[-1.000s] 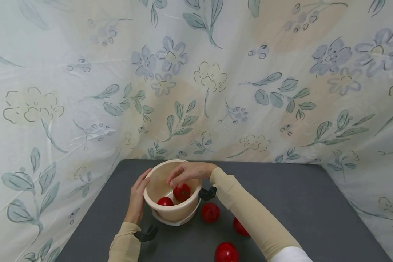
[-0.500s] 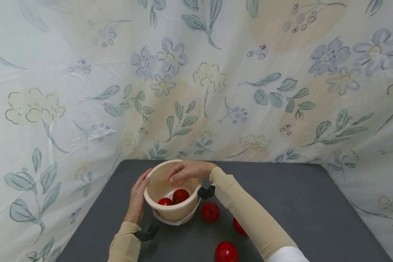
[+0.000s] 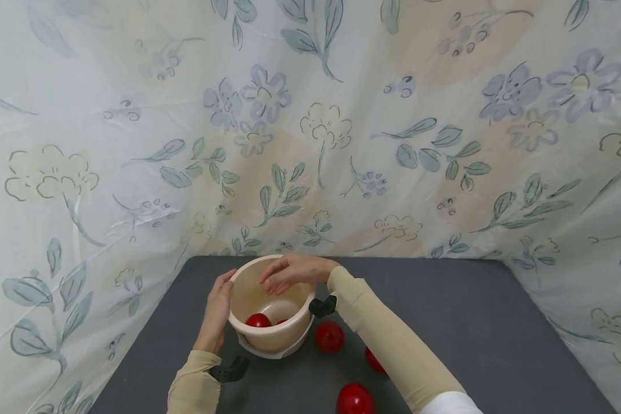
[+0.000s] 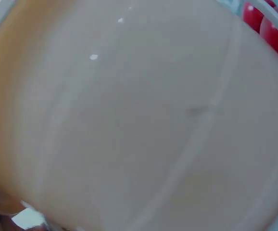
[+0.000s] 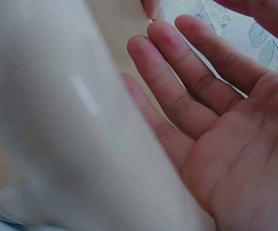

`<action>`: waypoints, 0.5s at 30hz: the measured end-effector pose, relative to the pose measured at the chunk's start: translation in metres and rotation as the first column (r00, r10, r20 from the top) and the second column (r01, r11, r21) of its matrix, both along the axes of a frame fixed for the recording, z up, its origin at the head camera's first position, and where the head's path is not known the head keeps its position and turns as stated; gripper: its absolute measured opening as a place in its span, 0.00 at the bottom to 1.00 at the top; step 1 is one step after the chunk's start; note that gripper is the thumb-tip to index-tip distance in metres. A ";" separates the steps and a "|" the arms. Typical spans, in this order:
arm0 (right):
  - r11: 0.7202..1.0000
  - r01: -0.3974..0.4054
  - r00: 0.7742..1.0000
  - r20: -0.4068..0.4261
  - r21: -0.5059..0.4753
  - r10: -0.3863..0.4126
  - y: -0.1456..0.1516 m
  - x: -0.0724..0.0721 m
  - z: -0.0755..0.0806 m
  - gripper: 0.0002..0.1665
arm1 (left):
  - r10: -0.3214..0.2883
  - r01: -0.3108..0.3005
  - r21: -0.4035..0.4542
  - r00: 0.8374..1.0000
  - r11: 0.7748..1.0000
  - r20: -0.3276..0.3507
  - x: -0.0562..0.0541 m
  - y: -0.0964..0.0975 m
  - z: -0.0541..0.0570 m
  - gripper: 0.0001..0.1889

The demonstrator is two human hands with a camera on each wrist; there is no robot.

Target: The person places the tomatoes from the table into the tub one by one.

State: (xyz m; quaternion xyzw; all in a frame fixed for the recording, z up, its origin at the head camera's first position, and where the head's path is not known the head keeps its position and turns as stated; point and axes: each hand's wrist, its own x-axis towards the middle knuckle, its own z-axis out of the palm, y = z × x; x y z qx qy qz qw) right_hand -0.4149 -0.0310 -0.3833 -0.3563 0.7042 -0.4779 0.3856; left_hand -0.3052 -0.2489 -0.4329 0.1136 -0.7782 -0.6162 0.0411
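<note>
Floral cloth [image 3: 321, 115] backs the setup; dark table [image 3: 434, 316] below it. Cream bucket [image 3: 274, 342] stands on the table, towards 7 o'clock of the head view. Change: a half-second back the second fruit [image 3: 282, 322] shows nearly whole; now a red sliver shows at 6 o'clock behind the near wall, first fruit [image 3: 258, 320] at 7. Reading: that release looks finished, two inside. Right sleeve [image 3: 393, 339] slants in from 4 o'clock; right hand [image 3: 297, 273] hangs over the bucket's mouth, fingers loosely bent, palm empty. Left hand [image 3: 218, 310] touches the 9 o'clock side, probably steadying; how far it closes, cannot tell. Outside, all red: front fruit [image 3: 355, 398] at 5, near fruit [image 3: 329, 337] at 4, half-hidden fruit [image 3: 374, 361] farther along 4
</note>
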 end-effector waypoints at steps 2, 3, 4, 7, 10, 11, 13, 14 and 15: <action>1.000 0.000 1.000 0.005 -0.007 0.001 0.000 0.000 0.000 0.26 | 0.019 -0.019 -0.022 1.000 1.000 -0.004 0.001 0.001 0.000 0.27; 1.000 -0.002 1.000 0.009 -0.013 0.002 0.000 0.000 0.000 0.27 | 0.020 -0.020 -0.032 1.000 0.999 -0.004 0.001 0.001 0.000 0.27; 1.000 -0.002 1.000 0.011 -0.018 0.003 0.001 -0.001 0.000 0.27 | 0.018 -0.019 -0.042 1.000 0.999 -0.003 0.000 0.001 0.000 0.28; 0.999 -0.001 0.999 0.035 -0.038 0.002 0.002 -0.002 0.000 0.28 | 0.013 -0.013 -0.050 1.000 0.999 -0.003 -0.001 0.000 0.001 0.26; 0.997 -0.010 0.998 0.061 -0.071 0.014 0.003 -0.002 0.000 0.28 | 0.018 -0.018 -0.042 1.000 0.999 -0.001 -0.002 0.000 0.001 0.25; 0.997 -0.015 0.998 0.064 -0.080 0.020 0.004 -0.002 0.001 0.28 | 0.021 -0.021 -0.037 1.000 0.999 -0.003 -0.002 0.001 0.001 0.25; 0.995 -0.019 0.998 0.064 -0.100 0.026 0.006 -0.001 0.001 0.29 | 0.026 -0.026 -0.029 1.000 0.999 -0.003 -0.003 0.001 0.001 0.24; 0.994 -0.027 0.997 0.062 -0.107 0.034 0.007 -0.001 0.001 0.29 | 0.028 -0.028 -0.029 1.000 0.999 0.000 -0.003 0.001 0.001 0.24; 0.993 -0.026 0.998 0.056 -0.114 0.033 0.009 0.000 0.002 0.29 | 0.029 -0.029 -0.029 1.000 0.999 0.000 -0.003 0.001 0.001 0.24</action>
